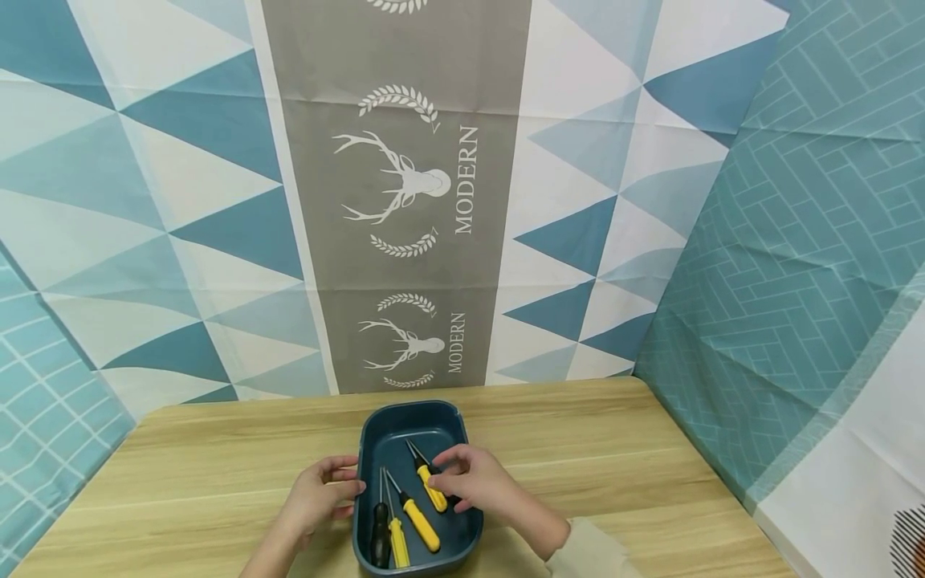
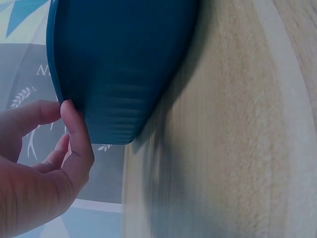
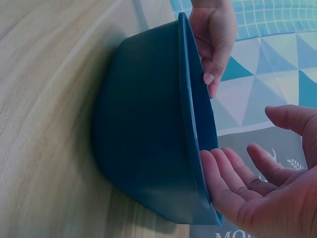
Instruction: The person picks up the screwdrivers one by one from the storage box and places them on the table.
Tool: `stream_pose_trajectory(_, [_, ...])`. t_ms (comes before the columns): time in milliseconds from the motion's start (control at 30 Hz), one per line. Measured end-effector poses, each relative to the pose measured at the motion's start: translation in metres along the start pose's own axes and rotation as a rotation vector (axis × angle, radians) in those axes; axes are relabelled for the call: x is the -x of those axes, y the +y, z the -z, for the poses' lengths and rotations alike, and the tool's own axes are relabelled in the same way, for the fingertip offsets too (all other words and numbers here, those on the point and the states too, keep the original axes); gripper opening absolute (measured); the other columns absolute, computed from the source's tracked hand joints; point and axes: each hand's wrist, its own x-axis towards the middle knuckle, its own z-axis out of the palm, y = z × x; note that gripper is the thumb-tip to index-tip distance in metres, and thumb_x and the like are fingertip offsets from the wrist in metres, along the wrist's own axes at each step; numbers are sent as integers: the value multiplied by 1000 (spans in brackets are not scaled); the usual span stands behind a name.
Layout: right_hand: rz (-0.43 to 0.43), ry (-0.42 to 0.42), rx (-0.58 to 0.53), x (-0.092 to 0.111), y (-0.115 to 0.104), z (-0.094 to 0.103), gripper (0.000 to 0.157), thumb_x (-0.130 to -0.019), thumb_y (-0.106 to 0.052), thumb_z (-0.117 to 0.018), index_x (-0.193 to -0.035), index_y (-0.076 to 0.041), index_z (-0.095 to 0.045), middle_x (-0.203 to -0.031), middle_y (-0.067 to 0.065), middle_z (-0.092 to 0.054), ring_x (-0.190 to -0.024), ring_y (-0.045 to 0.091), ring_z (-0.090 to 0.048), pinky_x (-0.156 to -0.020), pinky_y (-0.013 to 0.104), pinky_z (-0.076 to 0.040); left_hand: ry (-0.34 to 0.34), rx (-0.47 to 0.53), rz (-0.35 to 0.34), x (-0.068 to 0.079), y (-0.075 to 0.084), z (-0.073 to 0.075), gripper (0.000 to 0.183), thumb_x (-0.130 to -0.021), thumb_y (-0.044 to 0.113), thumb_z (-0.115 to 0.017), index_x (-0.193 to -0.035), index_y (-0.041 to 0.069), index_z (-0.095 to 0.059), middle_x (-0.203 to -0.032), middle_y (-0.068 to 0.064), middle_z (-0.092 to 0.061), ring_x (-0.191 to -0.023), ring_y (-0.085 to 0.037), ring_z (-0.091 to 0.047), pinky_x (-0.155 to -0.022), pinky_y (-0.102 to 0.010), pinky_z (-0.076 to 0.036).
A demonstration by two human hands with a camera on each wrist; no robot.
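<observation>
A dark blue plastic bin [image 1: 417, 411] stands on the wooden table with several screwdrivers lying in it. At its left wall, my left hand [image 1: 318, 495] pinches the rim between thumb and fingers; the left wrist view shows a fingertip against the outer wall. My right hand [image 1: 473, 482] reaches over the right rim, fingers loosely bent and thumb apart, as the right wrist view shows. Beneath its fingertips lies a screwdriver with a yellow handle [image 1: 433, 491], next to a dark one mostly hidden. A black-handled screwdriver [image 1: 380, 534] and two yellow-handled screwdrivers [image 1: 421, 526] lie at the near left.
The wooden table [image 1: 238, 457] extends to both sides of the bin. Behind it hangs a patterned cloth [image 1: 405, 265] with deer heads and triangles. Teal cloth [image 1: 795, 265] with a brick pattern hangs along the right side, and blue tile-patterned cloth [image 1: 50, 417] along the left.
</observation>
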Motion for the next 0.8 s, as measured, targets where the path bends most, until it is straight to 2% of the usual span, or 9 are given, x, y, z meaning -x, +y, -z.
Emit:
stream_pose_trajectory(333, [-10, -12, 8, -4, -5, -11, 30, -82, -22, -71, -107, -11, -62, -87, 2, -64, -81, 22, -61, -60, 35, -55, 0, 6, -2, 1, 0, 1, 48, -79, 1, -67, -124, -6, -50, -107, -22, -57, -77, -19, -61, -65, -36, -56])
stream_pose_trajectory(800, [-36, -48, 20, -11, -1, -24, 29, -82, -21, -71, -106, -8, -61, -82, 3, -60, -74, 20, -57, -58, 35, -54, 0, 19, 1, 4, 2, 1, 48, -79, 1, -66, -124, -6, -50, -107, -21, -58, -78, -20, -61, -65, -36, -56])
